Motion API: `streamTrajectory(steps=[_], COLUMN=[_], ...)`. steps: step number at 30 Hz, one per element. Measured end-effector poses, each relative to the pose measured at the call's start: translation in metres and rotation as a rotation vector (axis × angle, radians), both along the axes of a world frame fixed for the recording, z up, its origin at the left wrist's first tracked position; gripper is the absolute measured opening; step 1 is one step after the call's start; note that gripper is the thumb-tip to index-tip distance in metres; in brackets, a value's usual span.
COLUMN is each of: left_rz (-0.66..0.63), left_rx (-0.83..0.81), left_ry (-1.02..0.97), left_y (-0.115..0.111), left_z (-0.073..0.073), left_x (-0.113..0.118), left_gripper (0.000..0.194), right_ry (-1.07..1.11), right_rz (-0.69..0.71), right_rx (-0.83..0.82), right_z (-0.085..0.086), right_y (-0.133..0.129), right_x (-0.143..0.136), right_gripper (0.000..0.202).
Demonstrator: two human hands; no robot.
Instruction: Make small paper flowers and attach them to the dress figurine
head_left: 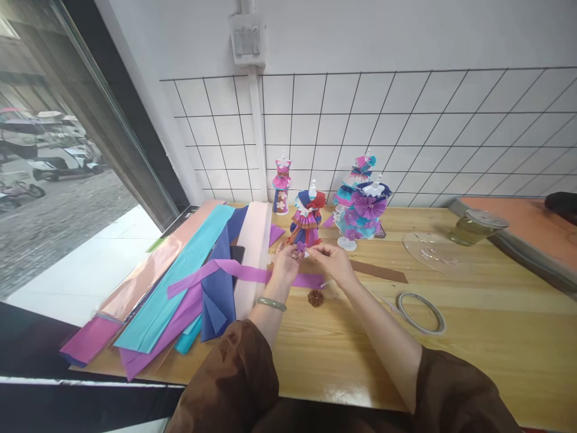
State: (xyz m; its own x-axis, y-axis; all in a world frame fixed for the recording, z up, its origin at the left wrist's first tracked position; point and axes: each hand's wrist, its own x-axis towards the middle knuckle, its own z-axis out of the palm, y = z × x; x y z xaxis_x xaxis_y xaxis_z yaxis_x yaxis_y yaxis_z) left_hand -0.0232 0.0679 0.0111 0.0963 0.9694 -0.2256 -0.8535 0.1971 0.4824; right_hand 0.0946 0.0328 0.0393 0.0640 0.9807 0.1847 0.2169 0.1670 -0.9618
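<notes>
Between my two hands, near the middle of the table, is a small purple flower [301,246]. My left hand [287,262], with a green bangle on its wrist, holds the flower at its fingertips. My right hand [334,262] is pinched just right of the flower; what its fingertips hold is too small to make out. A purple paper strip [256,275] runs behind my left wrist. Below the hands lies a brown pleated rosette [315,298]. Just behind them stands a small figure in a red, blue and purple paper dress [306,225].
Stacked crepe paper [180,276] covers the left side. More dressed figures [367,207] stand by the gridded wall. A brown strip [379,271], a tape roll [421,313], a clear dish [430,252] and a lidded glass jar [478,227] lie to the right.
</notes>
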Motion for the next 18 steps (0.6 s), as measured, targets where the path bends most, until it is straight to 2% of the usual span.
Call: streamTrajectory(steps=[10,18], left_rz=[-0.066,-0.093], left_rx=[0.026,0.059], left_ry=[-0.063,-0.05], left_y=[-0.005,-0.005], left_z=[-0.005,-0.006], left_x=[-0.003,0.001], left_gripper=[0.042,0.063], right_ry=[-0.054,-0.067], right_rz=[-0.036,-0.066], right_rx=[0.0,-0.008], right_z=[-0.019,-0.023], right_y=[0.018,0.021], right_x=[-0.002,-0.008], right_gripper=[0.033,0.035])
